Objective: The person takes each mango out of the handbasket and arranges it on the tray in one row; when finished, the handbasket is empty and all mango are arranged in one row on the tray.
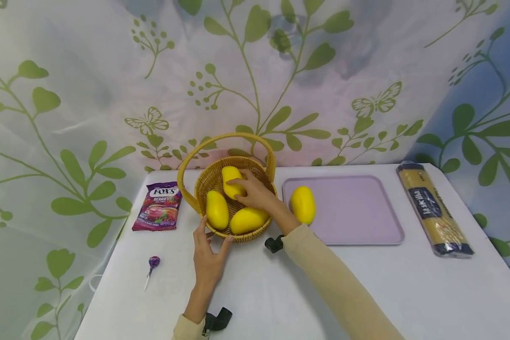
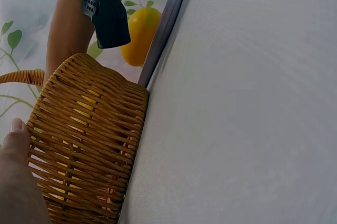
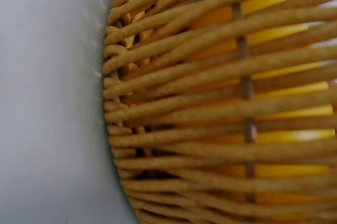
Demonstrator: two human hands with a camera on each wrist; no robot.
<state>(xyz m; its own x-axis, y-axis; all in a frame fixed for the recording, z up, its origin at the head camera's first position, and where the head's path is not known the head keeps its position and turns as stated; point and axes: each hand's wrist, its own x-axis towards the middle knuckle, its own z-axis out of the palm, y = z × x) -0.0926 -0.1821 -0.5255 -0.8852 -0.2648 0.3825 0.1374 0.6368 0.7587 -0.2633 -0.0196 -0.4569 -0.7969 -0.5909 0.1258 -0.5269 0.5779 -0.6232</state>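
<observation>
Beige sleeve foremost, the right hand pinches a yellow mango inside the basket, left hand spread against its front! Three mangoes in, one outlying mango on the tray; filling or emptying, impossible to tell.

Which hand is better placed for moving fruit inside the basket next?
The right hand, probably: its fingers grip a yellow fruit inside the basket; the left hand touches only the outside.
</observation>
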